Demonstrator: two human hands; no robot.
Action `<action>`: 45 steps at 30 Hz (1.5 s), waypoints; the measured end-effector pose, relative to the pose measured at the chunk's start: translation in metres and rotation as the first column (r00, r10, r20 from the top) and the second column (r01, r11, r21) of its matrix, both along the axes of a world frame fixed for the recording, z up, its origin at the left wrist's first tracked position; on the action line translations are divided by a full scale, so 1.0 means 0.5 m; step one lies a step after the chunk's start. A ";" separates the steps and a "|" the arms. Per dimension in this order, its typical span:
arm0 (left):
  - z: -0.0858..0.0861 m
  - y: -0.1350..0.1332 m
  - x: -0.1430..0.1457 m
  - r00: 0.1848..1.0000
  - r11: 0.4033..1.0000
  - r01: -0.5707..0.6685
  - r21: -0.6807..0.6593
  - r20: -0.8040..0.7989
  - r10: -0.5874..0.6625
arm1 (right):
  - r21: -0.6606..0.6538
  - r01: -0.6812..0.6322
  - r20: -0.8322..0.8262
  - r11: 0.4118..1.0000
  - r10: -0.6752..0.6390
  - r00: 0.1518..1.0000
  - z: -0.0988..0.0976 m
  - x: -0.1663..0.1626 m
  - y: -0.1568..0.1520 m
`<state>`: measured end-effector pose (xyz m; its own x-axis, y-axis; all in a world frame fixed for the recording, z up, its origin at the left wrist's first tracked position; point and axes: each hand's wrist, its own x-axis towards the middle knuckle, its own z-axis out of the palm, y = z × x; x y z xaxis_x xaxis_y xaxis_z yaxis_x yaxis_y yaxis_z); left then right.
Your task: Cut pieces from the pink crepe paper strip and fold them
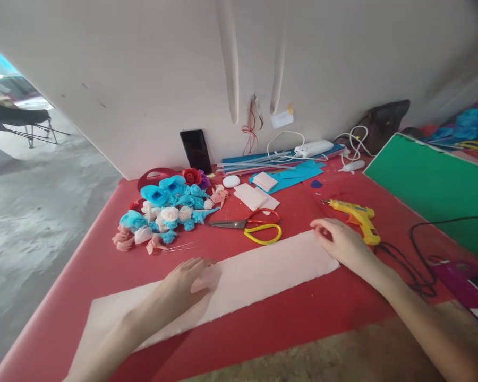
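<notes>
A long strip of pale pink crepe paper (263,276) lies slantwise across the red tabletop. My left hand (187,281) rests on its middle, fingers stretched out and apart from the thumb. At the strip's right end, my right hand (336,241) has its fingers curled together at the far corner, apparently pinching the paper edge. Just beyond the strip lie scissors (247,225) with one red and one yellow handle loop. Folded pale pink paper pieces (255,196) sit behind the scissors. To the right of my right hand is a yellow glue gun (356,215).
Blue, white, pink and red paper flowers (163,207) are heaped at the left. A phone (195,151) leans on the wall. Blue paper (290,178) and a white power strip (314,148) lie at the back. A green board (430,185) and black cable (410,276) occupy the right.
</notes>
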<state>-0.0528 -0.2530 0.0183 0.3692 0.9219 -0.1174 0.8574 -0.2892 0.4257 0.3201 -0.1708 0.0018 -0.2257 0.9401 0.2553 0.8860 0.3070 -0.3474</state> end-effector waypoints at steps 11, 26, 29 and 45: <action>0.005 0.065 0.130 0.970 0.974 0.224 -0.038 0.108 -0.219 | -0.201 0.017 -0.422 0.979 -0.103 0.901 -0.025 0.038 -0.049; -0.009 0.054 0.071 0.980 0.990 0.119 -0.079 0.168 -0.104 | -0.023 -0.030 -0.295 0.999 0.022 0.955 -0.051 0.002 -0.056; -0.013 0.050 0.065 0.981 0.992 0.114 -0.049 0.164 -0.104 | -0.004 -0.049 -0.182 0.999 0.048 0.982 -0.049 -0.005 -0.064; -0.012 0.036 0.085 0.891 0.893 0.403 0.201 0.137 -0.433 | -0.049 -0.032 -0.130 0.998 0.025 0.991 -0.054 -0.008 -0.053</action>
